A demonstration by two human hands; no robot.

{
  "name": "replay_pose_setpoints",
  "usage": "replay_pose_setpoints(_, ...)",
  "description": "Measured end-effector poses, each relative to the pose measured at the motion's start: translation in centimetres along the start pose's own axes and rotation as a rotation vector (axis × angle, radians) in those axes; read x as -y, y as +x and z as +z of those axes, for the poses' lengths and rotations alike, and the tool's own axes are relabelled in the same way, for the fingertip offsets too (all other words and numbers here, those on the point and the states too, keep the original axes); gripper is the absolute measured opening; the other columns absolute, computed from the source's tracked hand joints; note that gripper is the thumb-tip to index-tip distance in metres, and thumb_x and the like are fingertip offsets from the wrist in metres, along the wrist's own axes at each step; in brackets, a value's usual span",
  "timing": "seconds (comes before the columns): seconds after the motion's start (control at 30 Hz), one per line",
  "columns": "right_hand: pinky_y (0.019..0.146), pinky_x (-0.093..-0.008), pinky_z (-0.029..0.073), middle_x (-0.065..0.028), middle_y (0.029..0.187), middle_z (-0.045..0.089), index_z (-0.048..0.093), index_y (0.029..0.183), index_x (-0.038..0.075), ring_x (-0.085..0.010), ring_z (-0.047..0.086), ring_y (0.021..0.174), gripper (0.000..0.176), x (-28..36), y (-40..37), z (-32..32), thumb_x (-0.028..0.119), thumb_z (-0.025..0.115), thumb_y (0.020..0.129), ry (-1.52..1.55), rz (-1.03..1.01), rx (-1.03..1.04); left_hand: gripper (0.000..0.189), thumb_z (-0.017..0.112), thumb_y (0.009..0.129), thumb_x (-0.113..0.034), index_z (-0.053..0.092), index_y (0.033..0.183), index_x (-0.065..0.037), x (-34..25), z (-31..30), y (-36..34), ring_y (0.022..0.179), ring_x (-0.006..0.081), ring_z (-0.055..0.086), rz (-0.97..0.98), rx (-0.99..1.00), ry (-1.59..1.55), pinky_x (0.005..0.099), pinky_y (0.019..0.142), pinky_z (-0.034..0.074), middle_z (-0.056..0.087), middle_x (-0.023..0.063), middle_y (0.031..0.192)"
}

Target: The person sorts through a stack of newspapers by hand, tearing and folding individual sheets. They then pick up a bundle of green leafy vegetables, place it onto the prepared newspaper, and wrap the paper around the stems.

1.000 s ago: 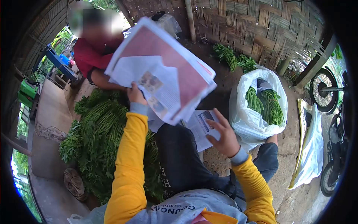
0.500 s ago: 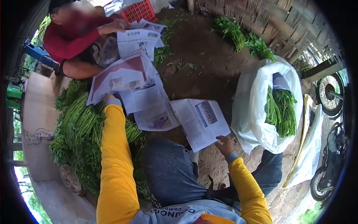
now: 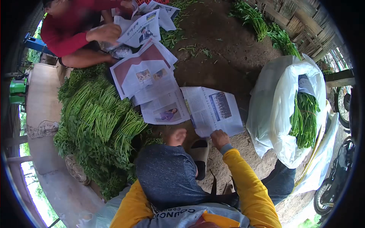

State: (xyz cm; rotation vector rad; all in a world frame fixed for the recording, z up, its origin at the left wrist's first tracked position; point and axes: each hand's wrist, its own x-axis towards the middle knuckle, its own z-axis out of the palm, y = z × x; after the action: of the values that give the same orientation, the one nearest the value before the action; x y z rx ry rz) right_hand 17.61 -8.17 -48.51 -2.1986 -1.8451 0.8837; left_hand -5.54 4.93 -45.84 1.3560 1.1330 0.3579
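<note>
My right hand (image 3: 219,139) is closed on the lower edge of a newspaper sheet (image 3: 197,102), which has a dark photo on its right side. My left hand (image 3: 176,136), smeared by motion, is just beyond my bent knee (image 3: 163,167), below the spread newspapers (image 3: 150,89). The knee hides the forearm behind it. To the left of these sheets lies a big heap of green leafy stalks (image 3: 95,110).
Across from me a person in a dark red sleeve (image 3: 70,45) handles another newspaper (image 3: 138,32). A white plastic sack (image 3: 266,102) at right holds a paper-wrapped bundle of greens (image 3: 306,117). More greens (image 3: 251,21) lie by the woven wall (image 3: 300,19). Motorcycles (image 3: 336,171) stand far right.
My left hand has come off the left newspapers and drawn back toward my knee. My right hand has moved slightly left along the sheet's lower edge. The other person's newspaper has been shifted.
</note>
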Motion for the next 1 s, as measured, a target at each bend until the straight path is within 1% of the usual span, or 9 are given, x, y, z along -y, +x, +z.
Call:
replay_pose_setpoints(0.03,0.068,-0.0418,0.049,-0.0113,0.088,0.063,0.061,0.086,0.009,-0.0288,0.061,0.087,0.012,0.5,0.5,-1.2,0.018,0.054,0.082,0.05,-0.053,-0.229,0.031,0.064,0.084,-0.01,0.057,0.113,-0.004,-1.8,0.3,-0.6,0.101,0.0167,0.058,0.033,0.075,0.097,0.0315,0.088,0.045,0.061,0.0079,0.109)
replay_pose_setpoints(0.23,0.061,-0.0352,0.049,-0.0168,0.073,0.062,0.06,0.086,0.001,-0.0284,0.063,0.065,0.012,6.8,1.3,-15.5,0.011,0.059,0.08,0.63,0.04,-0.737,0.039,0.065,0.083,-0.012,0.053,0.12,-0.005,-12.8,-0.6,0.4,0.108,0.0167,0.055,0.352,0.255,0.319,0.0333,0.089,0.046,0.059,0.0068,0.114)
replay_pose_setpoints(0.37,0.057,-0.0271,0.046,-0.0125,0.065,0.059,0.059,0.083,-0.002,-0.0119,0.057,0.06,0.011,11.0,-1.4,-23.6,0.007,0.062,0.079,0.81,0.003,-0.847,0.057,0.068,0.082,-0.017,0.041,0.13,-0.005,-22.3,-3.1,1.0,0.113,0.0186,0.052,0.356,0.474,0.018,0.0336,0.09,0.045,0.051,0.0065,0.125)
replay_pose_setpoints(0.5,0.056,-0.0247,0.046,-0.0083,0.067,0.062,0.063,0.087,-0.002,-0.01,0.057,0.061,0.011,15.6,-5.7,-28.2,0.006,0.062,0.079,1.008,-0.285,-0.893,0.071,0.07,0.081,-0.017,0.029,0.137,-0.005,-33.7,-2.7,-6.0,0.114,0.0184,0.05,0.457,0.709,-0.104,0.0332,0.092,0.044,0.044,0.0082,0.13)
replay_pose_setpoints(0.53,0.062,-0.0269,0.048,-0.0107,0.073,0.064,0.064,0.089,-0.001,-0.015,0.06,0.066,0.013,17.1,-7.5,-29.4,0.006,0.063,0.078,1.071,-0.259,-0.789,0.074,0.071,0.081,-0.018,0.026,0.139,-0.004,-35.5,-2.2,-7.9,0.114,0.018,0.049,0.474,0.753,-0.136,0.033,0.092,0.043,0.043,0.0089,0.131)
replay_pose_setpoints(0.6,0.07,-0.0314,0.049,-0.0125,0.08,0.065,0.066,0.09,-0.001,-0.0225,0.063,0.075,0.016,18.8,-10.3,-31.5,0.006,0.064,0.076,0.744,-0.5,-0.917,0.072,0.068,0.083,-0.016,0.025,0.139,-0.002,-37.4,-1.0,-11.3,0.109,0.0148,0.051,0.514,0.762,-0.111,0.0309,0.091,0.044,0.046,0.0098,0.128)
replay_pose_setpoints(0.7,0.075,-0.0344,0.048,-0.0128,0.085,0.065,0.066,0.091,0.001,-0.0272,0.062,0.081,0.018,20.3,-14.2,-32.6,0.009,0.065,0.076,0.771,-0.54,-0.904,0.06,0.059,0.09,-0.017,0.027,0.137,0.0,-37.9,0.1,-15.4,0.107,0.0131,0.052,0.696,0.605,0.006,0.0283,0.089,0.046,0.049,0.0077,0.124)
replay_pose_setpoints(0.83,0.073,-0.0334,0.048,-0.0136,0.086,0.065,0.067,0.094,0.0,-0.0262,0.062,0.079,0.02,21.4,-18.2,-32.4,0.012,0.066,0.077,0.806,-0.552,-0.838,0.044,0.049,0.095,-0.022,0.038,0.131,0.0,-37.2,0.8,-19.7,0.104,0.0165,0.056,0.571,0.513,-0.124,0.0314,0.085,0.052,0.052,0.0096,0.119)
replay_pose_setpoints(1.0,0.071,-0.0294,0.051,-0.0129,0.088,0.066,0.067,0.097,0.0,-0.02,0.064,0.079,0.024,22.0,-20.7,-30.2,0.017,0.067,0.08,0.937,-0.495,-0.694,0.036,0.049,0.096,-0.018,0.044,0.126,0.001,-35.3,1.0,-22.5,0.096,0.0137,0.058,0.539,0.468,-0.104,0.0277,0.081,0.052,0.058,0.0081,0.108)
